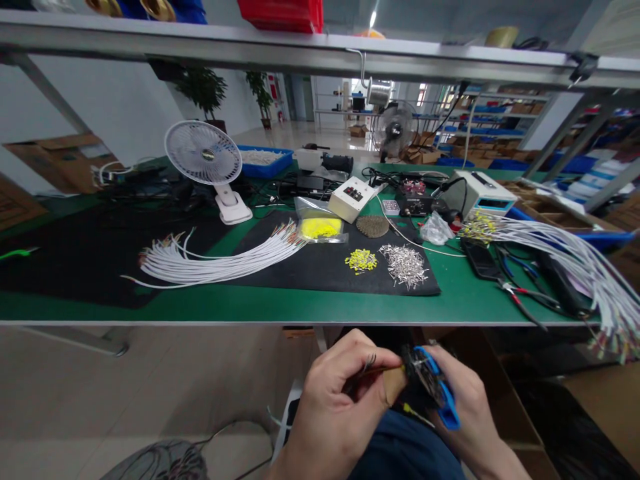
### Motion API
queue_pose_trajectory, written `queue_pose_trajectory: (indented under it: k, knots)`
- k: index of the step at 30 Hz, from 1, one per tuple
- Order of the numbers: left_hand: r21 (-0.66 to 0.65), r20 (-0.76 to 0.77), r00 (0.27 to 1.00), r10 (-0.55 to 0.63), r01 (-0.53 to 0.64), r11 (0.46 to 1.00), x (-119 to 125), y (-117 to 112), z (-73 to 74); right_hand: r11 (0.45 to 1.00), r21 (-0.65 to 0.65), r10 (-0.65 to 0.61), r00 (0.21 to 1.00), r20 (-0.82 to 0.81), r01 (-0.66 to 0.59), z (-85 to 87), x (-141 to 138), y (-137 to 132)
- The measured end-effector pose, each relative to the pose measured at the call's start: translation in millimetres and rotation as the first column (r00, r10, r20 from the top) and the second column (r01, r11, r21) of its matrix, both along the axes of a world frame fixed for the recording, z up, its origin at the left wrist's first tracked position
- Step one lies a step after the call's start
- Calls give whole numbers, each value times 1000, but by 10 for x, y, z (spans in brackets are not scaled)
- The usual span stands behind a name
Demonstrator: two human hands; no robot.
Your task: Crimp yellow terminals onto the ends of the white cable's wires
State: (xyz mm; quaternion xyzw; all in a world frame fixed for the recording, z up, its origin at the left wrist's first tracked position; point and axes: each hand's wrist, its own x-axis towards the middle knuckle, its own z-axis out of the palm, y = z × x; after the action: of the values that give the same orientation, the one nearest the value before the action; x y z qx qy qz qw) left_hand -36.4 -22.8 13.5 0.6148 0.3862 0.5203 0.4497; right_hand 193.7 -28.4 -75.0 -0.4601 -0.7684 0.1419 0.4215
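The green matted surface (280,307) spanned the middle of the frame. A flat black mat (320,267) on it carried a fanned bundle of smooth white cables (220,263). Below the surface's edge, at lower centre, the left hand (335,407) pinched thin dark wires (369,365) between thumb and fingers. The right hand (467,407) was closed around the blue-handled pliers (435,387), whose long axis slanted from lower right to upper left, the dark head toward the wires.

one head cam only, sat just back from green bench (300,308), facing forward and down; left hand (333,407) and right hand (467,407) close at bottom edge
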Motion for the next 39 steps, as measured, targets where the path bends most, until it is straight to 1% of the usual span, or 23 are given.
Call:
queue_pose_trajectory:
  k: [4,8,12,15,17,20,25,28,32,37,39]
  knots:
    - [-6,63,996,-58,59,998,-18,-50,-26,992,85,-101,991,87,93,276,226,103]
    - [-45,129,989,-74,80,996,15,-64,-46,966,202,-192,971,143,162,529,246,171]
    - [-47,226,970,-83,96,994,16,-69,-61,934,332,-183,974,135,130,653,241,218]
    - [-47,251,962,-109,125,991,5,-78,-51,925,371,-154,975,157,86,704,266,252]
    - [-50,244,964,-104,119,992,6,-79,-36,935,348,-133,975,176,64,727,283,273]
    - [-64,246,967,-61,79,995,17,-73,-24,957,288,-109,966,235,38,729,305,292]
    - [-113,254,967,-9,38,993,11,-62,-69,963,271,-115,923,368,12,692,339,304]
    - [-147,249,968,10,28,989,1,-61,-88,971,239,-100,906,412,-2,699,335,305]
    - [-163,266,964,13,31,986,-2,-70,-76,989,151,-54,914,402,-8,717,295,288]
    - [-173,273,962,13,36,984,-19,-70,-74,998,63,-15,927,375,-10,697,239,268]
    - [-181,268,963,13,37,983,-25,-75,-82,1000,-5,26,934,357,-26,684,222,270]
